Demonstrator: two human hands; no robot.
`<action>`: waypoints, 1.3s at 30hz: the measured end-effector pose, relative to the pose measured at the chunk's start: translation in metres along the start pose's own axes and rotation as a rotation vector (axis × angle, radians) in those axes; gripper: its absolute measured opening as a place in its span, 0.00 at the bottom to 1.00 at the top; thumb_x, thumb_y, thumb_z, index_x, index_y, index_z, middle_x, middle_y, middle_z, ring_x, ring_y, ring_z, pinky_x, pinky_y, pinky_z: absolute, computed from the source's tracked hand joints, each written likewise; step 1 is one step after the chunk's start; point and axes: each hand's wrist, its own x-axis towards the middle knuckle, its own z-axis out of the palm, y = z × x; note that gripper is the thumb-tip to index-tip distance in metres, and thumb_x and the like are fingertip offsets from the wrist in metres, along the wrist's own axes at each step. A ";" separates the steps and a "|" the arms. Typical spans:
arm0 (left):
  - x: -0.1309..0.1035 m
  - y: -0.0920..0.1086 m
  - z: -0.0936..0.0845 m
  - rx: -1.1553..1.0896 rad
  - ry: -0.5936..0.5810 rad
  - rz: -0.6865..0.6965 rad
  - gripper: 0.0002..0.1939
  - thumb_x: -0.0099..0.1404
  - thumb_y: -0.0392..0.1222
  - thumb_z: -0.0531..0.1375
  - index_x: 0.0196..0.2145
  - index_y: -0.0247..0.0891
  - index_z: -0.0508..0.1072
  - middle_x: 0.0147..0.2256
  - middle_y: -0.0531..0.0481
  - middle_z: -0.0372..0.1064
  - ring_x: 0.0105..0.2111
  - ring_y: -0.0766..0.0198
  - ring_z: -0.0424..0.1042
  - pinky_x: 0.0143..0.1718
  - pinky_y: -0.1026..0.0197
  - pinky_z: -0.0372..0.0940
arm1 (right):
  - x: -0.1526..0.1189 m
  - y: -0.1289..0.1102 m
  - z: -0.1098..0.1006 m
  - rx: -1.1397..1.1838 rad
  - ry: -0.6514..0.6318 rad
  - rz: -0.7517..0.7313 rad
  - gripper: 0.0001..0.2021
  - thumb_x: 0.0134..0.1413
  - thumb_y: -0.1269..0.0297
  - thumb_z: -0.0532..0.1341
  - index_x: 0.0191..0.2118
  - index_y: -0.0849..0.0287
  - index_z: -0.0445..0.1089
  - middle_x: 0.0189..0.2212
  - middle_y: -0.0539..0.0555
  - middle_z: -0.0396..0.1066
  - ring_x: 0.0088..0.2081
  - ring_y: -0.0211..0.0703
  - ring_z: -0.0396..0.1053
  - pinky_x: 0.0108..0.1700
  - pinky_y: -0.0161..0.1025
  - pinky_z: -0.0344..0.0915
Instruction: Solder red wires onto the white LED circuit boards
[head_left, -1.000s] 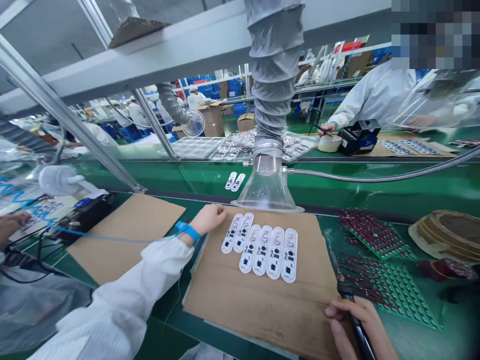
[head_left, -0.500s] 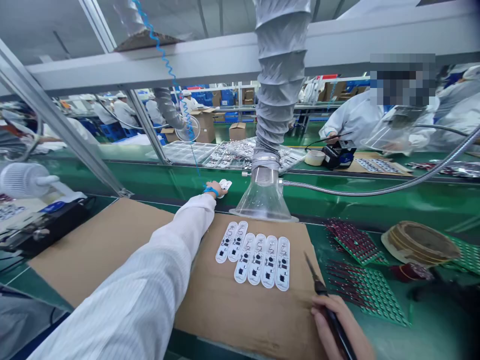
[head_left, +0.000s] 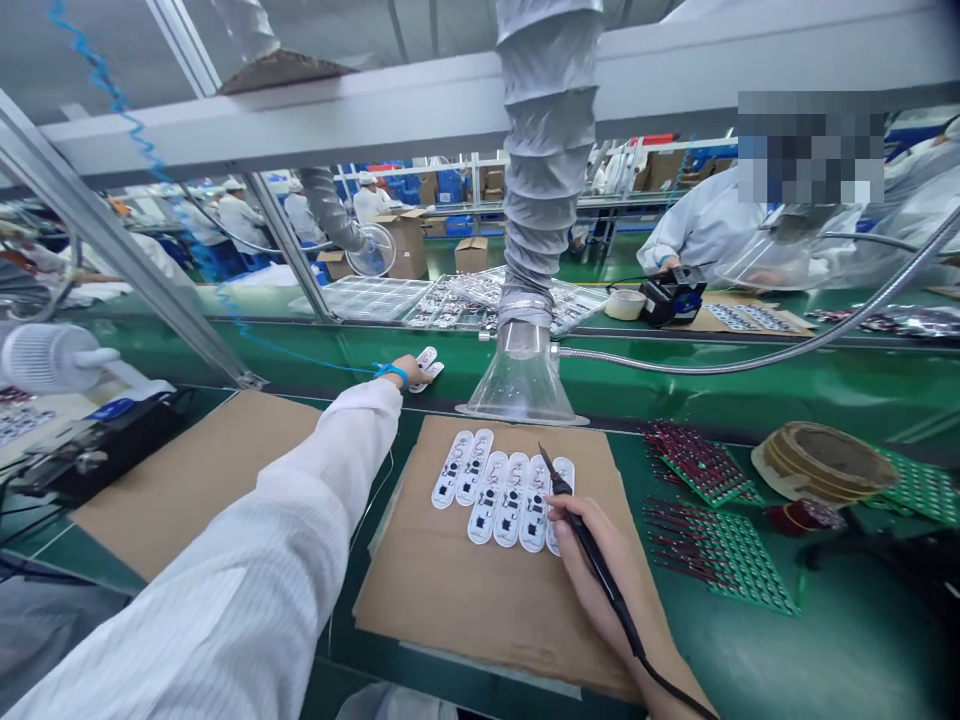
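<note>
While two white boards (head_left: 430,376) lie at left grip (head_left: 407,369), closure unclear, right grip (head_left: 591,583) clasping soldering iron (head_left: 598,562)

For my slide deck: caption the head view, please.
Left hand at two white, rounded circuit strips; right hand holding a black, slim soldering iron above six more on flat brown cardboard.

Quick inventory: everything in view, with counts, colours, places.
Cardboard sheets: two, brown, foreground
Circuit boards: six, white, on near cardboard
Loose boards: two, white, at left hand
Soldering iron: one, black, right hand
Ribbed hoses: several, grey, overhead
Fume hoods: several, clear, below hoses
Wired panels: several, green, right
Large roll: one, tan, right
Trays: several, clear, background
Coworkers: several, white clothing, background
Left hand: one, white sleeve, at loose boards
Right hand: one, bare, holding soldering iron
</note>
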 end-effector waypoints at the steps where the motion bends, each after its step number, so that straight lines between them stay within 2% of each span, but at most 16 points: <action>1: -0.010 -0.004 -0.004 0.001 -0.007 -0.026 0.20 0.74 0.52 0.69 0.54 0.32 0.78 0.51 0.40 0.81 0.49 0.50 0.82 0.51 0.50 0.76 | -0.001 0.001 0.001 0.004 0.000 -0.001 0.10 0.75 0.60 0.59 0.51 0.53 0.78 0.44 0.56 0.84 0.43 0.49 0.84 0.49 0.44 0.81; 4: -0.054 -0.016 -0.003 -0.002 -0.031 -0.048 0.25 0.68 0.53 0.71 0.52 0.29 0.77 0.46 0.34 0.84 0.46 0.45 0.84 0.42 0.56 0.72 | -0.003 -0.001 0.002 0.027 -0.012 -0.022 0.09 0.75 0.61 0.59 0.50 0.52 0.78 0.45 0.56 0.83 0.44 0.49 0.84 0.50 0.44 0.81; 8: -0.131 -0.024 0.023 -0.042 -0.094 0.007 0.27 0.66 0.55 0.71 0.54 0.35 0.73 0.48 0.36 0.83 0.43 0.46 0.83 0.37 0.58 0.69 | -0.004 -0.006 0.003 0.031 -0.039 -0.036 0.08 0.76 0.63 0.59 0.51 0.52 0.77 0.44 0.55 0.82 0.44 0.49 0.83 0.50 0.42 0.79; 11: -0.173 -0.027 0.045 -0.065 -0.116 0.001 0.26 0.70 0.57 0.66 0.55 0.36 0.70 0.46 0.37 0.82 0.42 0.47 0.82 0.38 0.56 0.69 | -0.004 -0.009 0.003 0.024 -0.067 -0.057 0.08 0.76 0.65 0.59 0.50 0.52 0.76 0.45 0.55 0.82 0.44 0.48 0.83 0.52 0.43 0.79; 13: -0.186 -0.032 0.053 -0.053 -0.076 0.003 0.23 0.74 0.59 0.60 0.53 0.36 0.71 0.48 0.35 0.80 0.46 0.45 0.81 0.43 0.54 0.70 | -0.005 -0.010 0.004 0.019 -0.089 -0.059 0.08 0.76 0.65 0.58 0.50 0.52 0.76 0.46 0.55 0.82 0.45 0.48 0.83 0.53 0.44 0.79; 17: -0.193 -0.045 0.053 -0.021 -0.032 0.039 0.22 0.77 0.59 0.53 0.50 0.39 0.75 0.50 0.35 0.78 0.54 0.42 0.77 0.52 0.50 0.69 | -0.007 -0.011 0.006 0.011 -0.106 -0.068 0.08 0.76 0.66 0.58 0.51 0.52 0.75 0.45 0.56 0.82 0.45 0.49 0.83 0.51 0.44 0.79; 21: -0.194 -0.050 0.051 -0.062 -0.069 0.001 0.21 0.77 0.57 0.56 0.55 0.39 0.72 0.46 0.40 0.79 0.46 0.47 0.79 0.45 0.53 0.68 | -0.007 -0.008 0.005 0.013 -0.097 -0.087 0.09 0.76 0.66 0.58 0.52 0.51 0.75 0.45 0.55 0.82 0.45 0.48 0.82 0.49 0.43 0.79; 23: -0.194 -0.050 0.053 -0.086 -0.075 -0.004 0.20 0.76 0.57 0.57 0.53 0.39 0.72 0.43 0.42 0.80 0.43 0.49 0.79 0.43 0.54 0.67 | -0.007 -0.007 0.005 0.013 -0.102 -0.080 0.09 0.76 0.66 0.58 0.52 0.52 0.75 0.44 0.55 0.81 0.44 0.48 0.82 0.48 0.42 0.79; 28: -0.190 -0.044 0.061 -0.034 0.001 0.073 0.17 0.76 0.58 0.58 0.41 0.41 0.71 0.46 0.41 0.78 0.47 0.49 0.77 0.45 0.54 0.66 | -0.005 -0.007 0.005 -0.007 -0.103 -0.077 0.08 0.76 0.67 0.58 0.50 0.53 0.74 0.44 0.55 0.81 0.43 0.48 0.82 0.49 0.42 0.78; 34: -0.195 -0.037 0.061 -0.172 -0.009 0.029 0.16 0.75 0.57 0.61 0.45 0.41 0.71 0.41 0.45 0.79 0.40 0.52 0.78 0.40 0.55 0.66 | -0.005 -0.007 0.005 -0.030 -0.118 -0.060 0.08 0.77 0.67 0.57 0.52 0.53 0.74 0.45 0.56 0.81 0.44 0.48 0.82 0.49 0.42 0.78; 39: -0.205 -0.030 0.066 -0.313 -0.074 0.108 0.12 0.74 0.52 0.59 0.44 0.41 0.72 0.39 0.47 0.81 0.38 0.54 0.79 0.40 0.55 0.68 | -0.005 -0.005 0.007 -0.065 -0.133 -0.069 0.09 0.76 0.67 0.58 0.52 0.53 0.75 0.43 0.56 0.79 0.44 0.49 0.81 0.48 0.44 0.78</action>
